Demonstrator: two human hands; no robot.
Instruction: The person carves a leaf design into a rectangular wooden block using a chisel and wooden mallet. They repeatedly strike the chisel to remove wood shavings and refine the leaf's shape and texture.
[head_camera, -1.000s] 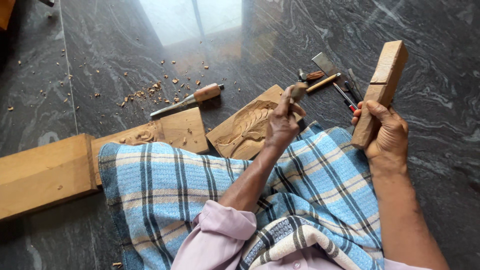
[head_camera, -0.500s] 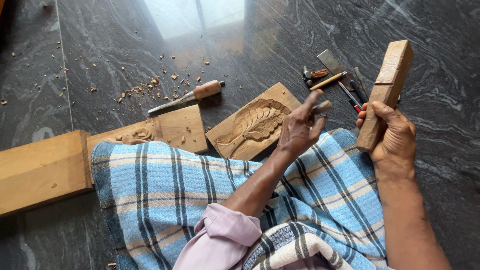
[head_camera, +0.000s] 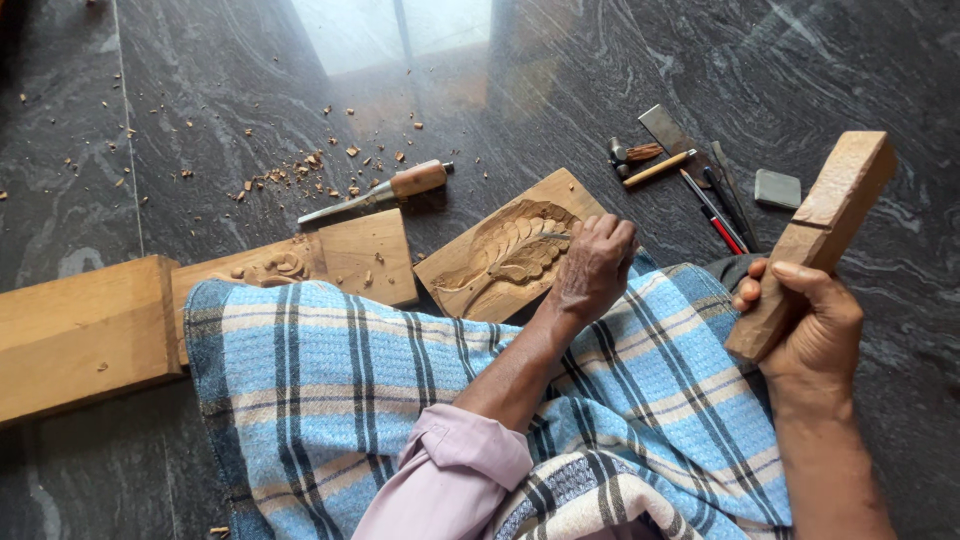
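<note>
With your left hand (head_camera: 592, 270) closed around a thin metal chisel (head_camera: 553, 236) on the leaf-carved light wooden panel (head_camera: 505, 255) propped against your knee and your right hand (head_camera: 812, 325) gripping the rectangular wooden mallet block (head_camera: 815, 235), a skewed blow could gouge the leaf or hit your knuckles.

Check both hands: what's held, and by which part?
The right hand grips a wooden block mallet by its lower end. The left hand rests on the carved leaf panel, closed around a thin tool whose tip shows; the exact grip is hidden.
</note>
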